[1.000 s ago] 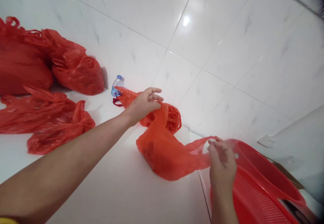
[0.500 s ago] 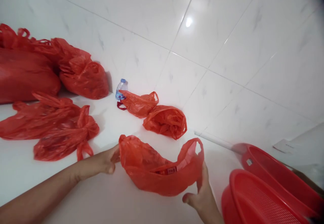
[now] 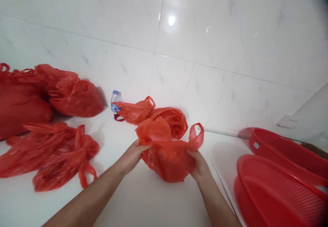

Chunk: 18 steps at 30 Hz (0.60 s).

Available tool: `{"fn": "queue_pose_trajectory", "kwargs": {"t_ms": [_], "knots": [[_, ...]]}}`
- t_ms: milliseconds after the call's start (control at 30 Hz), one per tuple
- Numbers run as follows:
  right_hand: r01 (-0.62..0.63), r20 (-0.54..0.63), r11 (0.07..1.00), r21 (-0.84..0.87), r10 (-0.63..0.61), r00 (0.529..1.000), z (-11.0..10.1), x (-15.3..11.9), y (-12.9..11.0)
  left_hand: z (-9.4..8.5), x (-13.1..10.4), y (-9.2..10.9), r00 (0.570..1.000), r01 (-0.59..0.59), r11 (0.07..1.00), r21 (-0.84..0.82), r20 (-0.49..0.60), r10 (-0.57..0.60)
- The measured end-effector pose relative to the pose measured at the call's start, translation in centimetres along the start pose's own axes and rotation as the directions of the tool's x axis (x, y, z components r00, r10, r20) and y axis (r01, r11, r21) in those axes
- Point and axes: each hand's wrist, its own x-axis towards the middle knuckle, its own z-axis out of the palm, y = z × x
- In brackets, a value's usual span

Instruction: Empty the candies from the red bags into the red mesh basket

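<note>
A: What did you record of the surface [image 3: 153, 203] and the room?

B: Through the head camera, I viewed a white work area bounded by a glossy, marbled tile wall [image 3: 128, 8]. Red baskets [image 3: 246, 192] stood at the right. Bulging red bags [image 3: 77, 98] lay at the left, a small bottle [image 3: 115, 99] near the wall.

A: Where was the held red bag [image 3: 174, 158], and how was it oriented?

B: I located it mid-view, between both hands, nearer the wearer than two crumpled bags [image 3: 134, 113]. Its right-side handle loop [image 3: 202, 134] pointed up toward the wall; its bottom pointed toward the wearer. The film was bunched, so I could not determine a long axis.

A: Finger state?

B: Left hand [image 3: 132, 157]: fingers gripped the left side, thumb on the near face. Right hand [image 3: 201, 167]: gripped the right side likewise.
</note>
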Motion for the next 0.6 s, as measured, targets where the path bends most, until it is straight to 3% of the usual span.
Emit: {"fn": "queue_pose_trajectory", "kwargs": {"t_ms": [100,233,333,500,600], "knots": [[0.024,-0.071,0.978,0.208,-0.009,0.997,-1.4,1.4,-0.1,0.8,1.6,-0.5,0.995,0.066,0.996,-0.055,-0.067,-0.069],[-0.11,-0.068,0.928,0.357,0.143,0.987,-3.0,3.3,2.3,1.0,3.8,-3.8,0.964,0.208,0.97,-0.124,-0.144,-0.225],[-0.132,-0.035,0.898,0.42,0.161,0.986,-3.2,3.7,3.5,0.8,4.8,-5.8,0.961,0.227,0.97,-0.093,-0.138,-0.238],[-0.106,0.033,0.916,0.386,0.101,0.994,-2.3,2.7,2.7,0.3,4.3,-5.9,0.957,0.286,0.957,-0.05,-0.032,-0.288],[-0.148,0.029,0.951,0.272,0.145,0.989,-2.3,2.5,2.7,-0.1,3.6,-5.4,0.937,0.346,0.938,-0.016,0.047,-0.345]]}}
